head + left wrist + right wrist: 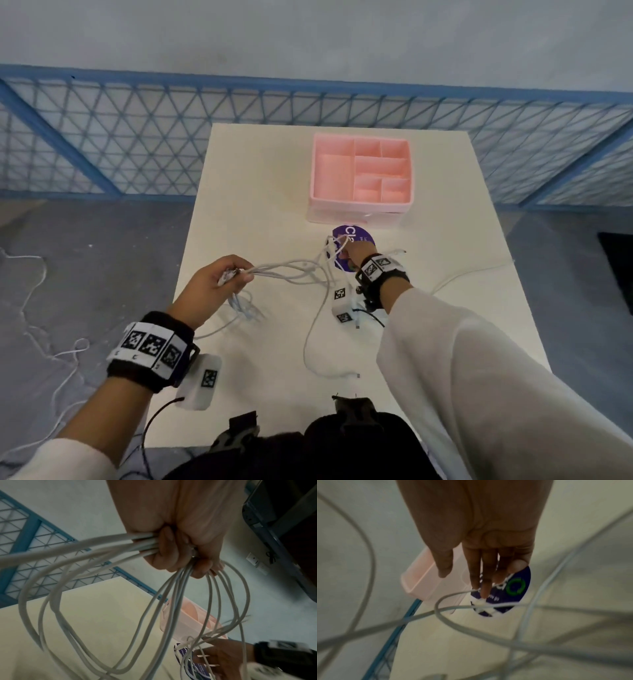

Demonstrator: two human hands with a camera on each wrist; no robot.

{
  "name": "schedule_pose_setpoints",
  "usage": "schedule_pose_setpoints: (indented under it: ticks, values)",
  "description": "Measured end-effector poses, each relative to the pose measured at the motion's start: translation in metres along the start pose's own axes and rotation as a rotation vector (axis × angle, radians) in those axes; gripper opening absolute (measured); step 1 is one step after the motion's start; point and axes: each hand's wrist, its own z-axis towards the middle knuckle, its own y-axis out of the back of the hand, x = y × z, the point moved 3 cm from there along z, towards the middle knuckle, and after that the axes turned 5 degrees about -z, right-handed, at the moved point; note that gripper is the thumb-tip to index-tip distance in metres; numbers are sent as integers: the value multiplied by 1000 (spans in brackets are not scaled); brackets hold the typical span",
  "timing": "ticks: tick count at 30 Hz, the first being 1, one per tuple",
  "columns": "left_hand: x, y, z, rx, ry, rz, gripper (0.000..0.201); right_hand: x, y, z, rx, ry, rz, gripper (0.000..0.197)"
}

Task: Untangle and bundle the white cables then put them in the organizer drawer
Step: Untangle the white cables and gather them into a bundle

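Tension is the risk: left hand (219, 279) clamps the cables (291, 269) while right hand (354, 255), fingers extended, hooks a loop, which could tighten knots.

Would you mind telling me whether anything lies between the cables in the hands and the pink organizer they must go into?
Only a flat purple round sticker lies on the table between the white cables and the pink organizer; nothing upright blocks the way. The left hand grips the bundle; the right hand is at the strands.

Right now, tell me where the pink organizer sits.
In the head view the pink organizer stands at the table's far end, right of centre, just beyond the purple round sticker.
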Motion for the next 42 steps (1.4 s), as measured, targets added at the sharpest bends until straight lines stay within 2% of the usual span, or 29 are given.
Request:
schedule_pose_setpoints:
  ticks: [3,6,8,10,11,13,15,17,19,21,24,28,32,35,37,42]
  values:
    - [7,-2,-3,33,29,69,27,8,-20,14,194,-76,357,30]
    - [15,0,-7,66,48,127,28,21,-23,20,350,-23,641,57]
    - [27,3,-13,92,90,170,25,30,-9,18,329,22,867,56]
    - [39,8,-18,104,156,151,12,36,9,8,230,37,1117,42]
    - [42,11,-19,106,187,131,9,37,18,-2,183,70,1132,32]
    - [41,11,-15,88,224,102,34,43,32,-26,191,188,1023,21]
    - [29,8,-5,17,225,29,68,48,35,-55,257,302,856,25]
    - [12,4,9,-110,227,-152,81,48,29,-82,286,412,675,27]
    - [-8,-8,22,-168,207,-374,75,43,19,-106,277,511,498,28]
    - [-24,-27,35,-146,235,-561,60,36,6,-126,288,594,361,30]
    - [-43,-60,46,-101,284,-666,44,24,-8,-139,287,661,256,32]
    - [-45,-84,51,-113,288,-773,42,9,-10,-141,168,671,110,33]
    - [-42,-88,50,-86,299,-1162,22,-7,-14,-137,193,630,16,32]
    - [-46,-80,52,-172,305,-1414,16,-18,-17,-142,270,590,-50,32]
    - [-48,-71,54,-223,279,-1411,17,-26,-21,-145,316,554,-90,31]
    - [-59,-66,55,-120,188,-1343,12,-31,-17,-151,364,514,-66,31]
